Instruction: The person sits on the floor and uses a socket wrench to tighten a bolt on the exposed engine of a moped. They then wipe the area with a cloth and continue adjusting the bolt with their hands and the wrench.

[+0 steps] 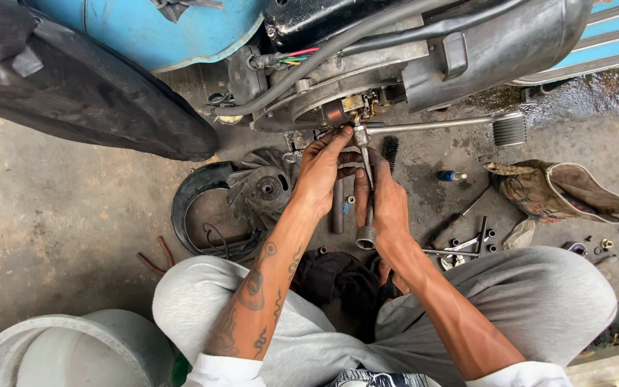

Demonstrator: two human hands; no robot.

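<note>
I squat before a scooter engine (pixel 338 86) under a blue body panel. My right hand (pixel 388 208) grips a long metal socket wrench (pixel 365 186) that runs up to a fitting (pixel 358 129) on the engine. My left hand (pixel 320 172), with a tattooed forearm, has its fingers at the wrench's top end by the engine. The wrench's open socket end (pixel 365 238) points toward me.
A black fan and curved cover (pixel 252 193) lie on the concrete at left. Sockets and small tools (pixel 467 244) are scattered at right, near a worn cloth bag (pixel 560 190). The kick-start lever (pixel 467 125) juts right. A white bucket (pixel 73 347) stands lower left.
</note>
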